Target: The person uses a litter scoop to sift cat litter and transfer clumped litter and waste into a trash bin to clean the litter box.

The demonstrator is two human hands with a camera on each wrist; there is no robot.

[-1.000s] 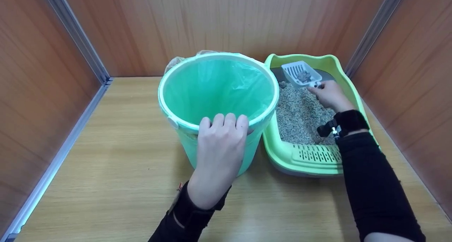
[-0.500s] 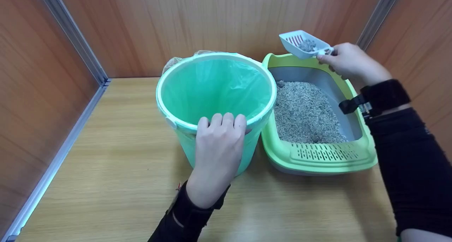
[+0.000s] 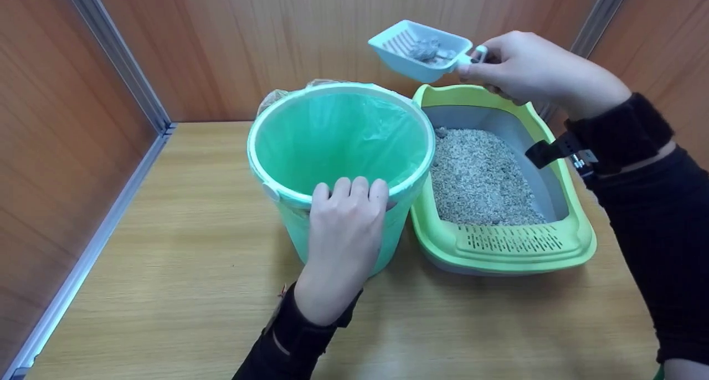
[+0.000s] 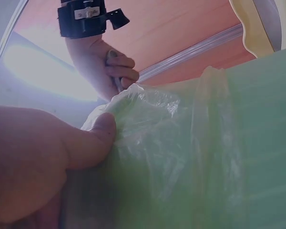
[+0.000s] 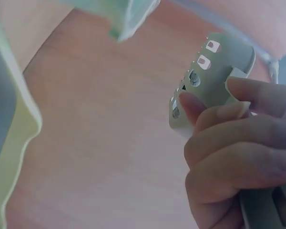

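Note:
My left hand [image 3: 348,225] grips the near rim of a green trash bin [image 3: 288,219], fingers over the edge and thumb against the outside. A thin clear bag [image 4: 152,143] lines the bin and folds down over its outer wall. Up at the back right, my right hand [image 3: 537,70] holds a light blue slotted litter scoop [image 3: 410,67] by its handle. Grey clumps [image 3: 426,50] lie in the scoop's bowl, which is held above the gap between the bin and the litter box [image 3: 498,247]. In the right wrist view the slotted underside of the scoop [image 5: 214,71] shows past the curled fingers.
Close to the bin's right side stands the litter box, green-rimmed with grey litter [image 3: 482,175] inside and a perforated front ledge. Wood-grain panels [image 3: 221,47] enclose the back and both sides. Wooden floor [image 3: 166,247] extends to the left and in front.
My right hand has lifted the scoop up out of the litter box, then carried it left toward the bin. The left hand keeps its grip on the rim.

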